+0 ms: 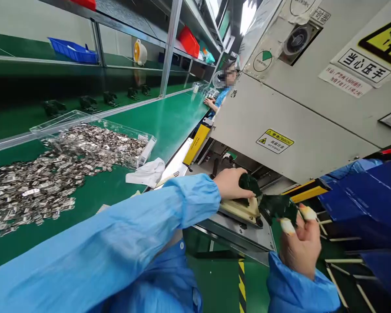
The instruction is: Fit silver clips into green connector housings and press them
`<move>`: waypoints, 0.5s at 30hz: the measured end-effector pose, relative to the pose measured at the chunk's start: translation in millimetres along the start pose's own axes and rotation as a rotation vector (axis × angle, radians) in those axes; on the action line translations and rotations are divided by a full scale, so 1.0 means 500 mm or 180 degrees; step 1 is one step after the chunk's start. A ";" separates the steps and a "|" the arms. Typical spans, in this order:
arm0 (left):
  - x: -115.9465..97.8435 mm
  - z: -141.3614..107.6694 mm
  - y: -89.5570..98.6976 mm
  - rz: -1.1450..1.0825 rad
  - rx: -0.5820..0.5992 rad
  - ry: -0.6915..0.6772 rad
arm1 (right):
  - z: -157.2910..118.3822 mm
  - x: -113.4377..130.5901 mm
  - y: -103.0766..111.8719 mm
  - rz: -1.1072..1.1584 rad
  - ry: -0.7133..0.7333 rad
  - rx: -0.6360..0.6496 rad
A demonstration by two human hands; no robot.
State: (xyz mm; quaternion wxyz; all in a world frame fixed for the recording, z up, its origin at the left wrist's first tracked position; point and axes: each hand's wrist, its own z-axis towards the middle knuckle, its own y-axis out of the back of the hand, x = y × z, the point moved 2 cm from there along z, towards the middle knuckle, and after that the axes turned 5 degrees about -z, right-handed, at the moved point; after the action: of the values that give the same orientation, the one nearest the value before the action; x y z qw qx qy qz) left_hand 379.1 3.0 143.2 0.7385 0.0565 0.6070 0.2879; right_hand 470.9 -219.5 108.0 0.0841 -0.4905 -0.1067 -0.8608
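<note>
My left hand (232, 184) reaches into the opening of a grey press machine (299, 108), fingers closed round a dark, glossy moulded part (250, 183). Under that hand sits a cream-coloured fixture block (243, 209) on the machine's metal plate. My right hand (302, 243), with white covers on two fingertips, pinches another dark part (278, 206) just right of the fixture. Whether the two dark parts are joined I cannot tell, and my left fingertips are partly hidden behind the part they hold.
Many small metal pieces (29, 191) lie heaped on the green bench (172, 117), spilling from a clear tray (146, 152). A white cloth (146, 172) is beside them. Yellow guard bars (197, 143) flank the opening. A co-worker (221, 98) sits farther along. Blue bins (361, 195) stand right.
</note>
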 end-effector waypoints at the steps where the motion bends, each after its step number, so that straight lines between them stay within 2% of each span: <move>1: -0.001 -0.014 0.018 -0.0220 -0.0092 -0.0044 | 0.013 -0.002 -0.012 -0.0058 0.0075 0.0135; 4: 0.009 -0.106 0.100 -0.0994 -0.0246 -0.0067 | 0.048 -0.007 -0.059 -0.0502 0.0251 0.0799; 6: 0.027 -0.193 0.155 -0.1205 -0.0133 0.0228 | 0.062 -0.009 -0.093 -0.0860 0.0404 0.1350; 8: 0.056 -0.281 0.193 -0.1267 -0.0035 0.0688 | 0.070 -0.008 -0.121 -0.1063 0.0588 0.1768; 10: 0.094 -0.354 0.206 -0.1386 0.0060 0.1127 | 0.072 -0.005 -0.133 -0.1150 0.0707 0.1915; 12: 0.136 -0.398 0.197 -0.1454 0.0047 0.1361 | 0.064 -0.007 -0.123 -0.1380 0.0804 0.1832; 15: 0.188 -0.409 0.165 -0.1438 0.0037 0.1365 | 0.024 -0.026 -0.054 -0.2005 0.0750 0.1256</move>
State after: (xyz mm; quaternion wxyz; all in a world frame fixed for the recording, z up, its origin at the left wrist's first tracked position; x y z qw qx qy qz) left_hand 168.8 63.1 45.1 0.6386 -0.1377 0.7478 0.1183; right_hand 480.7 -189.6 100.0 -0.0799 -0.3059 -0.4052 -0.8578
